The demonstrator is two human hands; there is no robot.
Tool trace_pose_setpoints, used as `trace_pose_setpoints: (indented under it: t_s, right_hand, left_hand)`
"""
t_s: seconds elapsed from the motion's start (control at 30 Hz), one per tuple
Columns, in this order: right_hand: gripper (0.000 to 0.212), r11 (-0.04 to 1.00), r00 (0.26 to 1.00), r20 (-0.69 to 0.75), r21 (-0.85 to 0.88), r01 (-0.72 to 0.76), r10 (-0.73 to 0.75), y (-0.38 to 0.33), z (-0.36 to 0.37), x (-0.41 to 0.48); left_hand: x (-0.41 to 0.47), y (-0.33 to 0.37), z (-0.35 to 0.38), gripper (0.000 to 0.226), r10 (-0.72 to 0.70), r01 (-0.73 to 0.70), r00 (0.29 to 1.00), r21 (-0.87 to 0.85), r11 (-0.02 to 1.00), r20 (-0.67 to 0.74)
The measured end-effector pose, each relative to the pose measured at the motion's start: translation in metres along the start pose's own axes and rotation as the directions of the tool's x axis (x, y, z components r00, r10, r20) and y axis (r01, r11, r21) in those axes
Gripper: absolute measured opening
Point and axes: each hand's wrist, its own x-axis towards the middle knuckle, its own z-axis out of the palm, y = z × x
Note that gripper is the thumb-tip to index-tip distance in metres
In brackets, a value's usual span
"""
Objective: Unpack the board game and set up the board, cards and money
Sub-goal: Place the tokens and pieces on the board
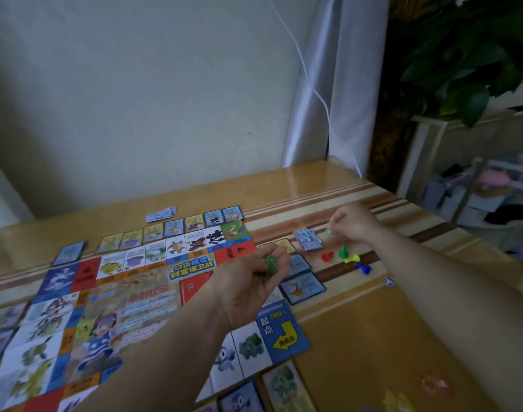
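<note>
The board (135, 295) is lying open on the left half of the table (373, 346), its far side running close to the table's far edge. The left hand (251, 288) is hovering palm-up over the board's right side, its fingers cupping a small heap of clear green pieces (269, 264). The right hand (354, 221) is reaching toward the table's far right corner, fingertips pinching one small green bit (328, 232) low over the tabletop; whether it is touching the wood cannot be told.

A row of cards (171, 228) is lying on the table along the board's far side, and two blue-framed cards (301, 285) are lying just off the board's right side, partly under the left hand. More cards (287, 385) are sitting near the table's near edge, beside the board's near right corner. A stack of notes (307, 239) is resting just left of the right hand, and a second stack (160, 215) is lying close to the far edge.

Four pawns are grouped between the notes and the right forearm: red (327, 256), green (342, 251), yellow (352, 258) and blue (363, 268). The green one is standing upright; the others look tipped over. A die (389, 282) is sitting beside the forearm, nearer than the pawns.
</note>
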Motion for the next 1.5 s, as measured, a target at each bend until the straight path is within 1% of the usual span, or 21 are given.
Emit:
trace_pose_setpoints:
  t_s: [0.07,0.13,0.2,0.27,0.3,0.33,0.4,0.47,0.5,0.57,0.7,0.77,0.87,0.93,1.07,1.17,1.2,1.27,1.33,1.37,1.5]
  right_hand:
    - [0.013,1.000,1.000,0.016,-0.012,0.013,-0.012,0.004,0.007,0.007]
    - [0.022,0.996,1.000,-0.006,-0.086,0.027,-0.028,0.006,0.011,0.011]
    - [0.018,0.988,0.997,-0.042,-0.142,0.059,-0.065,0.002,0.008,0.010]
    - [0.007,0.987,0.984,-0.079,-0.055,0.154,-0.158,-0.011,0.004,0.005]
    - [0.013,0.977,0.975,-0.067,0.002,0.211,-0.211,-0.024,0.000,-0.002]
    - [0.020,0.965,0.967,-0.010,0.057,0.256,-0.256,-0.040,-0.003,-0.011]
    - [0.027,0.935,0.914,0.207,0.142,0.324,-0.348,-0.074,-0.007,-0.036]
    - [0.025,0.908,0.805,0.421,0.163,0.387,-0.419,-0.104,-0.005,-0.062]
    - [0.022,0.893,0.755,0.484,0.158,0.422,-0.443,-0.116,-0.002,-0.071]
    - [0.017,0.868,0.706,0.529,0.134,0.479,-0.471,-0.134,0.006,-0.084]
    - [0.012,0.851,0.675,0.542,0.168,0.497,-0.501,-0.167,0.026,-0.097]
    - [0.007,0.832,0.637,0.565,0.180,0.525,-0.524,-0.185,0.038,-0.104]
    - [0.012,0.807,0.567,0.610,0.225,0.546,-0.553,-0.211,0.059,-0.114]
    - [0.013,0.800,0.550,0.627,0.211,0.562,-0.552,-0.226,0.076,-0.118]
    - [0.017,0.823,0.607,0.572,0.258,0.506,-0.552,-0.254,0.113,-0.124]
    - [0.014,0.844,0.651,0.537,0.351,0.406,-0.537,-0.272,0.135,-0.119]
    - [0.013,0.847,0.678,0.515,0.401,0.350,-0.524,-0.277,0.142,-0.113]
    - [0.013,0.847,0.774,0.427,0.467,0.255,-0.468,-0.284,0.153,-0.095]
    - [0.014,0.869,0.867,0.300,0.426,0.251,-0.397,-0.288,0.161,-0.072]
    - [0.015,0.888,0.895,0.242,0.372,0.272,-0.375,-0.290,0.165,-0.060]
    - [0.005,0.923,0.926,0.144,0.225,0.312,-0.348,-0.307,0.192,-0.021]
  left_hand:
    - [0.005,0.003,-0.002,0.027,0.011,-0.011,1.000,0.019,1.000,-0.004]
    - [0.009,0.007,-0.004,0.027,0.026,-0.026,1.000,0.022,0.999,-0.013]
    - [0.011,0.009,-0.008,0.026,0.041,-0.041,0.999,0.020,0.999,-0.021]
    - [0.012,0.011,-0.010,0.026,0.052,-0.052,0.998,0.025,0.998,-0.023]
    - [0.012,0.011,-0.011,0.025,0.058,-0.057,0.998,0.027,0.998,-0.022]
    - [0.011,0.012,-0.012,0.025,0.065,-0.064,0.998,0.027,0.998,-0.024]
    - [0.008,0.015,-0.016,0.024,0.078,-0.077,0.997,0.017,0.997,-0.029]
    - [0.001,0.020,-0.022,0.021,0.090,-0.090,0.995,0.014,0.996,-0.039]
    - [-0.004,0.022,-0.025,0.020,0.100,-0.099,0.993,0.020,0.995,-0.056]
    - [-0.013,0.028,-0.034,0.014,0.123,-0.119,0.986,0.042,0.992,-0.115]
    - [-0.037,0.042,-0.058,0.010,0.151,-0.143,0.964,0.055,0.988,-0.217]
    - [-0.049,0.049,-0.074,0.013,0.160,-0.154,0.960,0.042,0.987,-0.229]
    - [-0.068,0.057,-0.100,0.017,0.175,-0.175,0.953,0.023,0.984,-0.245]
    - [-0.079,0.063,-0.117,0.018,0.187,-0.192,0.946,0.010,0.981,-0.265]
    - [-0.098,0.078,-0.149,0.018,0.254,-0.265,0.924,-0.001,0.964,-0.287]
    - [-0.104,0.091,-0.170,0.016,0.279,-0.324,0.905,-0.093,0.941,-0.322]
    - [-0.105,0.095,-0.177,0.016,0.287,-0.345,0.900,-0.134,0.929,-0.328]
    - [-0.105,0.103,-0.191,0.019,0.313,-0.393,0.885,-0.191,0.899,-0.345]
    - [-0.104,0.111,-0.201,0.019,0.331,-0.438,0.864,-0.243,0.866,-0.379]
    - [-0.103,0.116,-0.205,0.019,0.326,-0.448,0.859,-0.274,0.851,-0.395]
    - [-0.102,0.135,-0.215,0.029,0.301,-0.444,0.868,-0.349,0.825,-0.394]
